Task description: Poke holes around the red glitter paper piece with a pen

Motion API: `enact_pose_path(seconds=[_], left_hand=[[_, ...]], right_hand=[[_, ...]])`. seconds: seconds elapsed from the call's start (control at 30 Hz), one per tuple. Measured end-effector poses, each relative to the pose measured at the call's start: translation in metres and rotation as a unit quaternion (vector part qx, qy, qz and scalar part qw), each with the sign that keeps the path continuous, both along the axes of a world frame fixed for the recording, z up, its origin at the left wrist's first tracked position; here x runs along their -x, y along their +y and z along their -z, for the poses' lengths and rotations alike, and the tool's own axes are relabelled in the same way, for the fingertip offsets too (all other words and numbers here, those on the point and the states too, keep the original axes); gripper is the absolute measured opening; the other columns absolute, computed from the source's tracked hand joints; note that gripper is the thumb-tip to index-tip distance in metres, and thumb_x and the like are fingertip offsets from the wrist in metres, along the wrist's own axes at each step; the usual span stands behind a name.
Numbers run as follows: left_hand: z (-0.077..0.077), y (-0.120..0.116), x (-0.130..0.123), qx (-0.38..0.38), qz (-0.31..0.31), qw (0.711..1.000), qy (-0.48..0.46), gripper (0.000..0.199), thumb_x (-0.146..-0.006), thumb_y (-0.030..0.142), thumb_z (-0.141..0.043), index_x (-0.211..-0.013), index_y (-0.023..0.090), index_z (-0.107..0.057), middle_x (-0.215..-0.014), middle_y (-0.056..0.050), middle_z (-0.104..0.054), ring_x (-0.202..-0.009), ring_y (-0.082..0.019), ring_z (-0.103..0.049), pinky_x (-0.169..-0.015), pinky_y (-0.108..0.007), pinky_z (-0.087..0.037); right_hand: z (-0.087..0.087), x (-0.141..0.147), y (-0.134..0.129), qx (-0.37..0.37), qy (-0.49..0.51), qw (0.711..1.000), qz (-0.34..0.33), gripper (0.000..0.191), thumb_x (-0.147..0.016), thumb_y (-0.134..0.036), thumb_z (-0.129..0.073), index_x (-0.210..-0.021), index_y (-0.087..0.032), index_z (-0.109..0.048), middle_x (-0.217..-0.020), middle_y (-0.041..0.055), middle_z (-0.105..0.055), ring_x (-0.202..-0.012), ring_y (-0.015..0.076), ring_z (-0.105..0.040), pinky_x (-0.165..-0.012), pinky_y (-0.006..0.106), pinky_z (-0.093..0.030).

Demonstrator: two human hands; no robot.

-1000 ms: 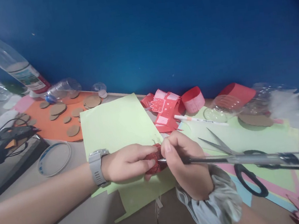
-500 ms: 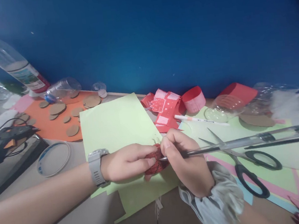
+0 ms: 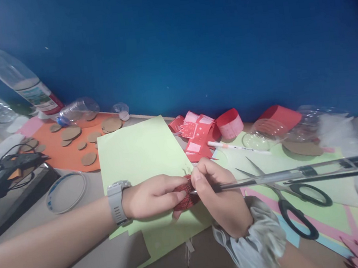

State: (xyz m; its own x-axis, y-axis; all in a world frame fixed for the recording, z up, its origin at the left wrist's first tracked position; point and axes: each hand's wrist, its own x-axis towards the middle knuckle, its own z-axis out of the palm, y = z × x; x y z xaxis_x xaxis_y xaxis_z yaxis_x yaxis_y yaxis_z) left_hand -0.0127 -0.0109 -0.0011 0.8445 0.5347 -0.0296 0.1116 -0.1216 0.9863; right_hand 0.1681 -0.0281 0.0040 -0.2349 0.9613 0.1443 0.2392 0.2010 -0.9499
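Observation:
My left hand (image 3: 157, 195), with a grey watch (image 3: 117, 202) at the wrist, grips a small red piece with a dark mesh-like pattern (image 3: 184, 199). Its fingers cover part of that piece. A clear-barrelled black pen (image 3: 269, 178) is pinched in my right hand (image 3: 217, 194), its tip at the red piece's surface. A pale scrunchie (image 3: 253, 238) circles my right wrist. Beneath both hands lies light green paper (image 3: 138, 152). Just right of my right hand, black-handled scissors (image 3: 279, 195) rest spread apart on more paper.
Cardboard discs (image 3: 71, 132) lie on orange paper (image 3: 50, 149) at left, near a tape ring (image 3: 66, 192) and a bottle (image 3: 30, 89). Red paper pieces (image 3: 198, 133), a white marker (image 3: 232, 145) and clear plastic pieces (image 3: 270, 129) line the blue wall (image 3: 168, 44).
The view has shifted slightly, so objects at left sit a little lower and those at right lie further left. Both hands keep their grips, with the pen tip still at the red piece.

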Motion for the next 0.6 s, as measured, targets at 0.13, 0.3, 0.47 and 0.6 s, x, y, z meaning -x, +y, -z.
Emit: enact_pose_path(seconds=[0.13,0.3,0.47,0.6], left_hand=[[0.0,0.0,-0.0008,0.008,0.007,1.0,-0.008,0.029,-0.101,0.033,-0.029,-0.089,0.014,-0.047,-0.068,-0.003,-0.056,-0.062,-0.014,-0.056,-0.067,-0.024,-0.048],[0.0009,-0.0002,-0.0006,0.009,0.004,1.0,-0.002,0.029,-0.101,0.034,-0.03,-0.087,0.014,-0.046,-0.069,-0.003,-0.056,-0.063,-0.013,-0.056,-0.068,-0.024,-0.047],[0.0011,-0.0004,0.0002,-0.004,0.006,1.0,0.002,0.027,-0.101,0.032,-0.03,-0.087,0.015,-0.046,-0.072,-0.003,-0.057,-0.064,-0.013,-0.057,-0.07,-0.023,-0.046],[0.0006,0.0001,0.0,-0.009,0.006,1.0,0.001,0.027,-0.101,0.031,-0.029,-0.085,0.015,-0.045,-0.071,-0.003,-0.056,-0.064,-0.013,-0.056,-0.07,-0.023,-0.046]], right_hand=[[0.001,0.0007,0.0011,0.009,0.011,1.0,0.019,0.027,-0.087,-0.02,-0.042,-0.062,-0.022,-0.033,-0.057,-0.0052,-0.033,-0.052,0.01,-0.035,-0.049,0.024,-0.031],[0.004,0.0012,0.0,0.007,0.009,1.0,0.027,0.027,-0.088,-0.022,-0.042,-0.063,-0.022,-0.033,-0.057,-0.0052,-0.033,-0.052,0.01,-0.034,-0.05,0.024,-0.031],[0.0045,0.0021,-0.0013,0.003,0.001,1.0,0.024,0.029,-0.09,-0.024,-0.043,-0.063,-0.021,-0.032,-0.057,-0.0055,-0.032,-0.052,0.0094,-0.033,-0.05,0.024,-0.03],[0.0035,0.0022,-0.0004,0.003,-0.005,1.0,0.025,0.029,-0.09,-0.024,-0.043,-0.063,-0.021,-0.032,-0.057,-0.0055,-0.032,-0.052,0.0095,-0.032,-0.05,0.024,-0.03]])
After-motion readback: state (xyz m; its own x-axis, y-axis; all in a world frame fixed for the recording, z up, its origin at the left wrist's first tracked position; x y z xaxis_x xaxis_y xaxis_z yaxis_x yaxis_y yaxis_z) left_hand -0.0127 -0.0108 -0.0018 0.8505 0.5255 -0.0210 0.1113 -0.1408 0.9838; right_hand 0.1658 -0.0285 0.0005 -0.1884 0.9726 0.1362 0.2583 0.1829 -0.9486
